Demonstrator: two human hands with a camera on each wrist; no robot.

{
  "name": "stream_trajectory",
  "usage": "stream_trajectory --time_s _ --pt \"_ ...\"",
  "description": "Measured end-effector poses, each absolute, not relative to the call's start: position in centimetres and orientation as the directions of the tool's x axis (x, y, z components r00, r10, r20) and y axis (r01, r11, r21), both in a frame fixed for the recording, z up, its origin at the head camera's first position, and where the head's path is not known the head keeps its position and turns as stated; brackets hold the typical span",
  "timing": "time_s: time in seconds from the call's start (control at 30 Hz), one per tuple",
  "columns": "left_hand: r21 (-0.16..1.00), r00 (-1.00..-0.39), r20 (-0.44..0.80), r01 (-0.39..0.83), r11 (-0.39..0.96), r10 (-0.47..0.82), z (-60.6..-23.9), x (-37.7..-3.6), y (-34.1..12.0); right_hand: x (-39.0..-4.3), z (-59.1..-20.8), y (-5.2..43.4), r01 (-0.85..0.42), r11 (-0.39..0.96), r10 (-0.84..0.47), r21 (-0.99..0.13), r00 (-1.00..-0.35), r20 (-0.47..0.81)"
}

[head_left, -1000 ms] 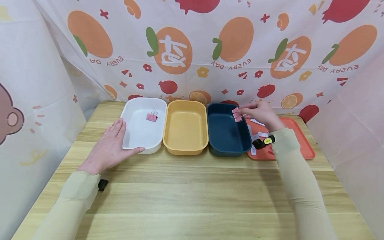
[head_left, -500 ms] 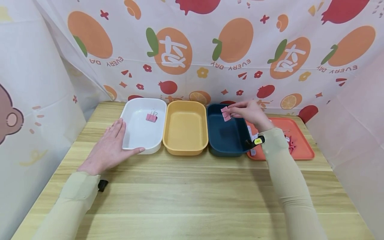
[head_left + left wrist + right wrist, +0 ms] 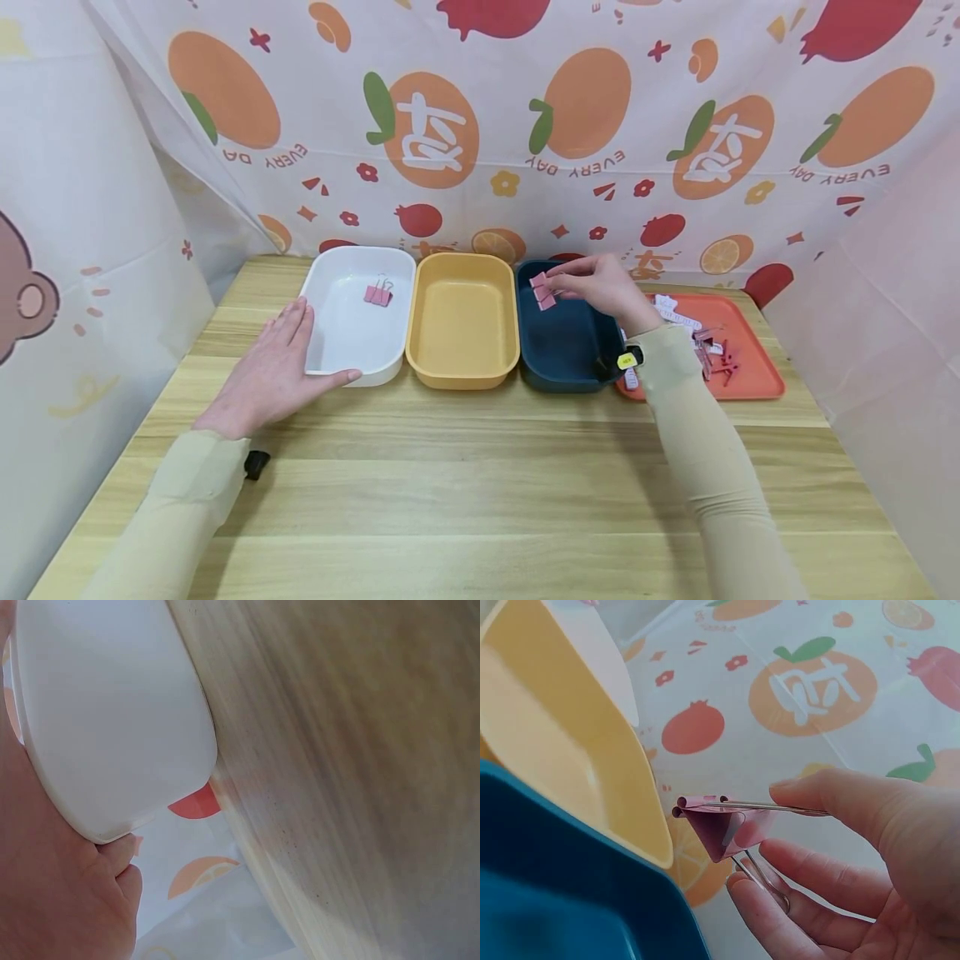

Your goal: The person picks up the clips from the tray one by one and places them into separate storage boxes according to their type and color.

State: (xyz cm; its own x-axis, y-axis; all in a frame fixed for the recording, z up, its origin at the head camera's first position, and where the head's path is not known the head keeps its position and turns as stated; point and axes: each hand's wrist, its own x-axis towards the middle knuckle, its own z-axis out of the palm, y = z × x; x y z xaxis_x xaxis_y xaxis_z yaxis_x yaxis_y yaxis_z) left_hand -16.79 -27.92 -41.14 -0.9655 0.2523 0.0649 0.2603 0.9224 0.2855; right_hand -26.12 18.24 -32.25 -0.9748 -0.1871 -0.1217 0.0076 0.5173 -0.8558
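Note:
Thumb and fingers of my right hand (image 3: pixel 600 287) pinch a pink binder clip (image 3: pixel 543 292) above the dark blue bin (image 3: pixel 570 350). In the right wrist view the clip (image 3: pixel 724 825) shows its wire handles, one under the thumb and one by the fingers. My left hand (image 3: pixel 266 367) rests on the left and front rim of the white bin (image 3: pixel 352 350), its fingers straight and thumb spread. Inside that bin lies another pink binder clip (image 3: pixel 378 293). The left wrist view shows the hand (image 3: pixel 64 877) against the white bin's outer wall (image 3: pixel 120 712).
Between the white and blue bins stands a yellow bin (image 3: pixel 463 333). At the right, an orange tray (image 3: pixel 757 379) holds white ruled strips (image 3: pixel 678 318), small red pieces (image 3: pixel 726 367) and other small items, partly behind the right arm. A fruit-print curtain (image 3: pixel 480 167) hangs behind the wooden table (image 3: pixel 465 483).
My right hand has carried the pink binder clip leftward from the blue bin's right edge to over its left part. More of the orange tray shows now. My left hand has stayed in place.

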Motion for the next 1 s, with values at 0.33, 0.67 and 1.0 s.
stream_trajectory --time_s 0.33,0.67,1.0 --pt "0.285 -0.966 0.06 0.257 0.923 0.25 -41.2 -16.7 -27.9 -25.6 -32.5 16.9 0.005 0.521 -0.215 -0.854 -0.967 -0.136" --pt "0.282 -0.969 0.044 0.246 0.927 0.244 -41.3 -16.8 -27.8 -25.4 -32.6 15.4 -0.06 0.511 -0.284 -0.858 -0.953 -0.103" --pt "0.289 -0.966 0.066 0.257 0.922 0.248 -41.4 -16.9 -28.0 -24.8 -32.5 13.7 -0.054 0.487 -0.318 -0.872 -0.941 -0.118"
